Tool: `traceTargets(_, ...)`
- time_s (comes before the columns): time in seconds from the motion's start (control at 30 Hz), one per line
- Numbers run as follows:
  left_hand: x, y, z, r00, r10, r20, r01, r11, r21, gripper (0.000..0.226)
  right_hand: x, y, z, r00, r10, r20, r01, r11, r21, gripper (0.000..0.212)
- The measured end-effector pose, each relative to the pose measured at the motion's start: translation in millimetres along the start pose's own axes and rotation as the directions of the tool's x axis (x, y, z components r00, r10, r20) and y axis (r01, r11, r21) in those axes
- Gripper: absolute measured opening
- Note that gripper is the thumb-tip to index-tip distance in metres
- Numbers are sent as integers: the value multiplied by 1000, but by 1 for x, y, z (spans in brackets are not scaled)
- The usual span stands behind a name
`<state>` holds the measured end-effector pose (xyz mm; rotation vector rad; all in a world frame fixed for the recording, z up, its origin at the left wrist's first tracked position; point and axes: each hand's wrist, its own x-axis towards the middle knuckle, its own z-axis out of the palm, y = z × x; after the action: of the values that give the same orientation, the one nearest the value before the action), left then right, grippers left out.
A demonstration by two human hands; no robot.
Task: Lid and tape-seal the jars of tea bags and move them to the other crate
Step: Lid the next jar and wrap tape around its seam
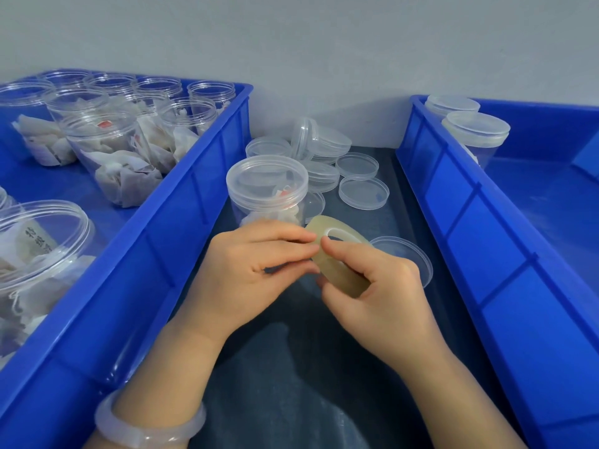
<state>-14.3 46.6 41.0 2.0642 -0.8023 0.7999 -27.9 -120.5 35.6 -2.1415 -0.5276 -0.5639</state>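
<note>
Sealing stage of one jar, with most of the batch not yet handled. The right hand (379, 286) holds the tape roll (356, 239) on edge above the worktop (308, 367), its grip curled round the lower rim. The left hand (256, 267) meets the roll from the other side, its grip pinching the outer face with thumb and fingertips, apparently to find or lift the free end. No drawn-out strip of tape can be made out.

Just behind the hands, the lidded jar (267, 189) of tea bags stands upright on the worktop between the crates, its lid on. Whether any tape is on it cannot be told. Judged from this, it is the jar in hand: lidded, awaiting its seal and then its move.

Done so far: two closed jars (476, 134) stand together in the far corner of the right crate (453, 215), which is presumably the receiving one.

Left to do: the left crate (181, 202) holds many open jars (107, 150) of tea bags, all without lids. Loose lids (363, 192) lie scattered and stacked on the worktop behind and beside the lidded jar, with one more just beyond the right hand. The task therefore appears to be in its early part, with lidding, taping and transfer outstanding for every jar in the left crate.
</note>
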Motion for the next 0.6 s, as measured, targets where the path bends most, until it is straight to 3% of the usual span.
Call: traceTargets(0.6, -1, 9, 15, 983, 54, -174, -12, 973, 232, 3, 1, 0, -1, 998, -39, -47, 40, 999, 15, 42)
